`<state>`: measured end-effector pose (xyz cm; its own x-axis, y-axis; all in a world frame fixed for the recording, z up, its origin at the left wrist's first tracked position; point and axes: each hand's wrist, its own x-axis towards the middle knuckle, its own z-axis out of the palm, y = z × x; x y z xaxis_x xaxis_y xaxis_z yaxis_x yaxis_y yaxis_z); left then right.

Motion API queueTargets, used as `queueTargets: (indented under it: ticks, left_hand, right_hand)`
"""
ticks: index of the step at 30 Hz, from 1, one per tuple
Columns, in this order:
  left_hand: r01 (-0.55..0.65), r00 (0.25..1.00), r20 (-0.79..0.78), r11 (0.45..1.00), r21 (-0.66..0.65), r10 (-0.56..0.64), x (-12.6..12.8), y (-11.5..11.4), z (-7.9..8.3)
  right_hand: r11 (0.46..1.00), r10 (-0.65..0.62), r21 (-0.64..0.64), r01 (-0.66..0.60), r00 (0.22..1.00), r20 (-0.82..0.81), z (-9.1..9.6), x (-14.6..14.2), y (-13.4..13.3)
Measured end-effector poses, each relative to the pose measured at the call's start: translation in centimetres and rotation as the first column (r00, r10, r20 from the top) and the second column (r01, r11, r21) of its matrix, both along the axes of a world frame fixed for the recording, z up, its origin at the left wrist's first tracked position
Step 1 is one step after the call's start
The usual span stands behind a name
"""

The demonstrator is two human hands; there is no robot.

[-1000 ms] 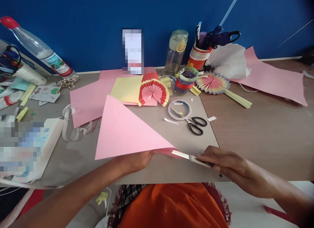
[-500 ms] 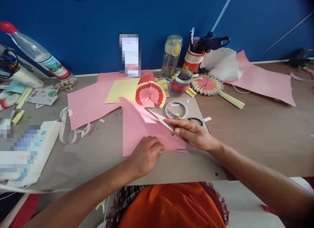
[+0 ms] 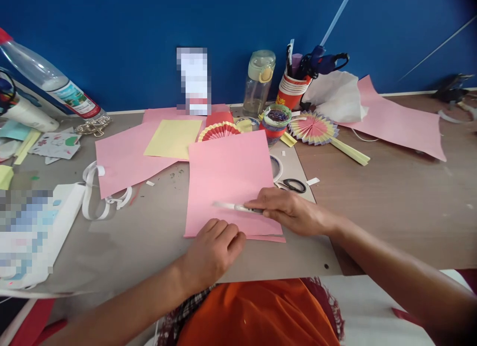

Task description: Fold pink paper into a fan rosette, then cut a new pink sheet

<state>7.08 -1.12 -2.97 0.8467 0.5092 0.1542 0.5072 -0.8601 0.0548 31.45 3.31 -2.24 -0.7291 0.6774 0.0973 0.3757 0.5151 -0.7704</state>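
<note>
A pink paper sheet [image 3: 229,179] lies flat on the grey mat in front of me. My left hand [image 3: 214,249] rests curled on its near edge, fingers bent and pressing the sheet down. My right hand [image 3: 294,212] lies over the sheet's right side, closed on a thin white blade-like tool [image 3: 233,206] that points left across the paper. Black scissors [image 3: 294,185] and a tape ring [image 3: 276,167] sit just beyond my right hand, partly under the sheet.
More pink sheets [image 3: 126,155], a yellow sheet [image 3: 173,137] and folded paper fans [image 3: 313,127] lie behind. A bottle [image 3: 259,83], a cup of tools [image 3: 294,88] and a small jar [image 3: 275,122] stand at the back. A white device [image 3: 40,227] sits at the left.
The pink sheet was a folded triangle; it has been opened and now lies flat. My right hand with the tool moved from the near edge onto the sheet. My left hand came to the near edge.
</note>
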Motion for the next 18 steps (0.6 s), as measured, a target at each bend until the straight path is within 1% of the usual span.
queueTargets:
  ticks: [3,5,7,10,13,18]
  left_hand:
    - [0.037,0.999,0.013,0.996,0.076,-0.038,-0.2,-0.3,-0.1]
    - [0.069,0.997,0.030,0.993,0.097,-0.072,-0.4,-0.4,-0.1]
    - [0.074,0.996,0.040,0.989,0.126,-0.080,-0.5,-0.5,-0.1]
    - [0.057,0.998,0.029,0.985,0.163,-0.063,-0.5,-0.6,-0.2]
    - [0.047,0.998,0.042,0.983,0.179,-0.055,-0.5,-0.7,-0.2]
    - [0.038,0.995,0.089,0.985,0.168,-0.054,-0.6,-0.8,-0.4]
  right_hand:
    - [0.982,0.055,0.170,-0.077,0.990,0.128,0.6,0.1,-0.9]
    - [0.967,0.070,0.232,-0.108,0.984,0.166,0.5,0.3,-1.5]
    - [0.955,0.074,0.270,-0.121,0.981,0.178,0.1,0.6,-1.9]
    - [0.945,0.063,0.302,-0.126,0.976,0.209,-0.4,1.0,-2.3]
    - [0.937,0.063,0.319,-0.142,0.967,0.248,-0.5,1.2,-2.5]
    - [0.931,0.085,0.321,-0.173,0.959,0.271,-0.7,1.3,-2.8]
